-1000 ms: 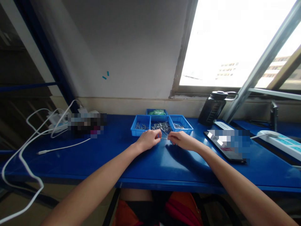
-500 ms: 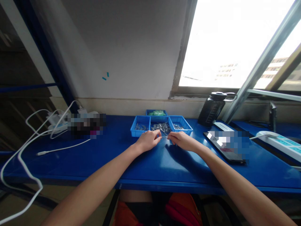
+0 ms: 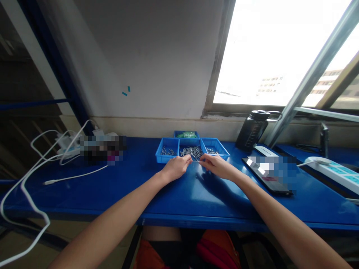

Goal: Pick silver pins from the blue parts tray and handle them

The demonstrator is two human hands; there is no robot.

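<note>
My left hand [image 3: 177, 167] and my right hand [image 3: 215, 165] meet in front of the blue bins, just above the table. A thin, silvery metal pin [image 3: 196, 161] spans the gap between them, one end pinched in each hand's fingertips. Its exact kind is too small to tell. Behind my hands, a heap of similar slim metal pins [image 3: 193, 151] lies in the middle bin. The left blue bin [image 3: 165, 158] and the right blue bin [image 3: 215, 140] hold smaller amounts of metal pieces. At the back, another bin contains green plastic packets [image 3: 187, 134].
On the right of the blue table [image 3: 126, 194] are a black bottle [image 3: 251, 130], a dark tablet-like device [image 3: 266, 175] and a white power strip [image 3: 336, 172]. White cables [image 3: 28, 190] run along the left side. A wall and window stand behind.
Both hands have risen very slightly, and the pin shows more clearly between the fingertips. The bins and the other things stay where they were.
</note>
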